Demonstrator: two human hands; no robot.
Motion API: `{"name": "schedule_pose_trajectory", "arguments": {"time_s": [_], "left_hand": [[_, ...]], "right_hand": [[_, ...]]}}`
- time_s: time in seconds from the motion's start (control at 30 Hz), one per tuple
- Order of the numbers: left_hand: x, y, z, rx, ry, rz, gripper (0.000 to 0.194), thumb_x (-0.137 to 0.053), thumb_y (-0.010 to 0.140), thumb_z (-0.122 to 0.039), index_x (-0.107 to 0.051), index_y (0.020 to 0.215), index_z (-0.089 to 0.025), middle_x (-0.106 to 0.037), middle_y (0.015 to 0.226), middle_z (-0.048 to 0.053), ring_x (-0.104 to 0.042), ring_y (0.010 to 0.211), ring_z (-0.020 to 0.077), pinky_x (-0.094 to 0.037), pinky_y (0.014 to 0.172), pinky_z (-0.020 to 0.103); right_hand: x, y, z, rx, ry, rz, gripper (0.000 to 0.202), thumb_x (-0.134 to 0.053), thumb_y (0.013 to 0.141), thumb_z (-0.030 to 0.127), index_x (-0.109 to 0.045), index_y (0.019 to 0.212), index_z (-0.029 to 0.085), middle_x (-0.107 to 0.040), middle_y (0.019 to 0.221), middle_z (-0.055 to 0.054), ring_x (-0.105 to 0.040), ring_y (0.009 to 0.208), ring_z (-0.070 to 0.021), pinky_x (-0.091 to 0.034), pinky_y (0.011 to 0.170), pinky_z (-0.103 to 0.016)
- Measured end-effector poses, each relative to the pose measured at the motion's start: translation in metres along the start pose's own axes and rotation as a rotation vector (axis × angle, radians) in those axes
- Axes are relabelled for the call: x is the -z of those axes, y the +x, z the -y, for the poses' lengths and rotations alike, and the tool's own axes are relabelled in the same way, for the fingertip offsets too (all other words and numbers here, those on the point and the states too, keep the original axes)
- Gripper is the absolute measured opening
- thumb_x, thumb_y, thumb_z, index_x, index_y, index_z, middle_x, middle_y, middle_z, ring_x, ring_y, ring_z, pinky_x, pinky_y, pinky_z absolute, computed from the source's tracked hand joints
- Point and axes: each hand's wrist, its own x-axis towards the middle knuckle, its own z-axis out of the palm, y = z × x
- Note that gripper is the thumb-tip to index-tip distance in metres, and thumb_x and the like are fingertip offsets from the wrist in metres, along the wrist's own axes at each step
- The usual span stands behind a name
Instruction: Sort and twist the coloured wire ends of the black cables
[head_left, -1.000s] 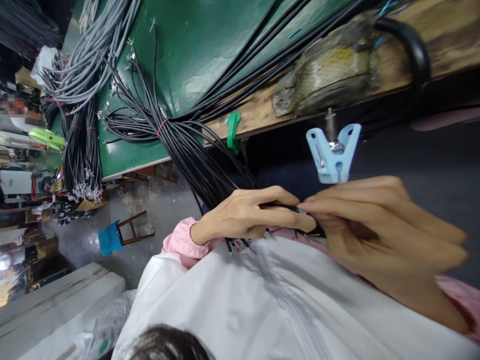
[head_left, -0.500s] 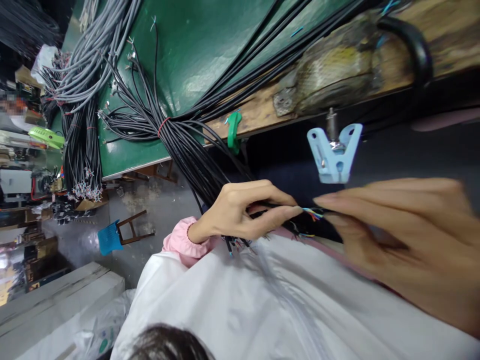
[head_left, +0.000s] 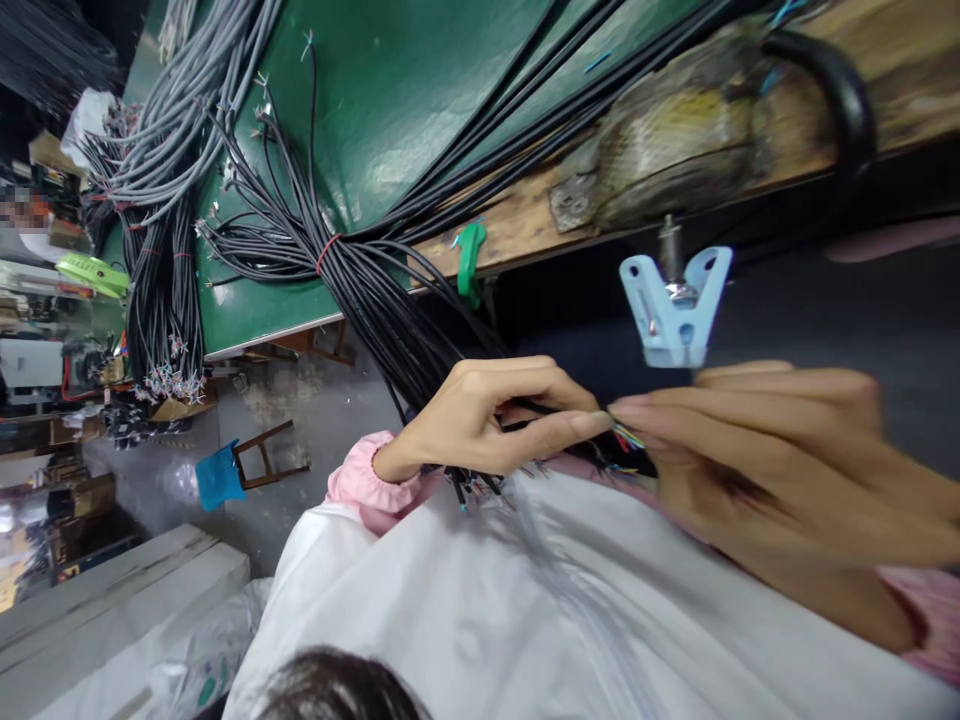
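My left hand [head_left: 510,412] pinches the end of a black cable between thumb and forefinger. Thin coloured wires [head_left: 627,436] fan out of that end, just past the fingertips. Meeting them from the other side, my right hand [head_left: 772,460] has its thumb and forefinger closed on the wires; it is slightly blurred. Behind my left hand hangs a bundle of black cables [head_left: 390,320], tied with a red band [head_left: 328,254] and draped over the table edge. More stripped cable ends [head_left: 480,488] show below my left hand, against the white garment [head_left: 465,600].
A light blue plastic clip [head_left: 675,310] sticks out from a tape-wrapped lump [head_left: 675,140] on the wooden edge [head_left: 517,222]. Beside it is a green clamp [head_left: 469,262]. Grey cables [head_left: 187,120] lie on the green table [head_left: 375,80]. A blue stool [head_left: 219,474] stands on the floor.
My right hand has moved left, closer to my left fingertips, and its fingers are more curled. Its pink sleeve now shows. My left hand has barely moved.
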Motion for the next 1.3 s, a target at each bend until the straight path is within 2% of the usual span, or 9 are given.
{"name": "schedule_pose_trajectory", "arguments": {"time_s": [0.2,0.3,0.37,0.47,0.63,0.8,0.9,1.07,1.3], "left_hand": [[0.004,0.000,-0.004,-0.038,-0.005,0.036,0.053,-0.048,0.097,-0.053,-0.075,0.085,-0.008,-0.070,0.076,0.005,-0.058,0.064,0.0063,-0.042,0.056,0.019],[0.000,0.001,-0.004,-0.078,0.006,-0.044,0.056,-0.045,0.098,-0.052,-0.075,0.086,-0.007,-0.069,0.075,0.005,-0.056,0.062,0.0051,-0.041,0.055,0.018],[-0.006,0.003,-0.003,-0.112,-0.009,-0.153,0.050,-0.052,0.096,-0.051,-0.073,0.080,-0.009,-0.069,0.071,0.003,-0.055,0.058,0.0046,-0.040,0.051,0.017],[-0.016,0.008,0.000,-0.221,-0.030,-0.350,0.039,-0.063,0.093,-0.047,-0.069,0.074,-0.013,-0.067,0.064,0.000,-0.052,0.053,0.0042,-0.039,0.046,0.017],[-0.031,0.016,0.004,-0.243,0.063,-0.505,0.044,-0.059,0.094,-0.052,-0.067,0.075,-0.014,-0.065,0.063,-0.001,-0.051,0.053,0.0040,-0.046,0.054,0.019],[-0.039,0.021,0.005,-0.397,0.101,-0.646,0.028,-0.065,0.093,-0.036,-0.066,0.077,-0.013,-0.067,0.067,-0.002,-0.056,0.055,0.0028,-0.045,0.051,0.013],[-0.041,0.021,0.008,-0.353,0.199,-0.649,0.032,-0.063,0.094,-0.041,-0.067,0.077,-0.014,-0.068,0.066,-0.002,-0.057,0.056,0.0040,-0.049,0.054,0.015],[-0.043,0.020,0.008,-0.281,0.269,-0.642,0.036,-0.059,0.095,-0.045,-0.068,0.078,-0.015,-0.068,0.067,-0.001,-0.048,0.048,0.0023,-0.040,0.042,0.015],[-0.044,0.022,0.007,-0.307,0.269,-0.700,0.038,-0.058,0.095,-0.048,-0.066,0.075,-0.017,-0.066,0.064,-0.004,-0.040,0.041,0.0002,-0.033,0.037,0.014]], "right_hand": [[0.002,0.008,-0.002,-0.136,0.027,0.077,0.023,-0.060,0.091,0.016,-0.063,0.073,0.031,-0.065,0.065,0.001,-0.060,0.061,-0.0158,-0.049,0.058,-0.033],[-0.002,0.014,-0.012,-0.480,0.268,0.111,0.027,-0.064,0.093,0.042,-0.064,0.071,0.027,-0.064,0.066,-0.002,-0.060,0.059,-0.0160,-0.046,0.054,-0.032],[-0.010,0.022,-0.016,-0.761,0.505,0.108,0.048,-0.061,0.085,0.071,-0.065,0.070,0.025,-0.063,0.065,-0.004,-0.059,0.057,-0.0178,-0.047,0.052,-0.034],[-0.025,0.041,-0.019,-0.938,0.777,0.191,0.065,-0.053,0.075,0.089,-0.066,0.072,0.025,-0.061,0.065,-0.003,-0.058,0.056,-0.0190,-0.050,0.051,-0.035],[-0.038,0.061,-0.018,-0.981,0.956,0.301,0.069,-0.057,0.064,0.094,-0.053,0.060,0.025,-0.047,0.056,0.000,-0.046,0.050,-0.0160,-0.043,0.043,-0.031],[-0.038,0.058,-0.015,-0.989,1.056,0.265,0.065,-0.060,0.072,0.086,-0.044,0.059,0.024,-0.033,0.059,0.002,-0.033,0.051,-0.0136,-0.034,0.042,-0.029],[-0.038,0.058,-0.013,-0.992,1.155,0.253,0.065,-0.060,0.074,0.084,-0.042,0.059,0.023,-0.031,0.061,0.002,-0.028,0.053,-0.0133,-0.034,0.043,-0.028],[-0.040,0.057,-0.014,-0.992,1.252,0.246,0.063,-0.063,0.076,0.080,-0.042,0.058,0.023,-0.028,0.060,0.002,-0.024,0.054,-0.0137,-0.032,0.044,-0.027],[-0.040,0.050,-0.018,-1.072,1.273,0.240,0.062,-0.067,0.069,0.084,-0.053,0.059,0.024,-0.034,0.060,0.001,-0.033,0.055,-0.0127,-0.037,0.047,-0.026]]}}
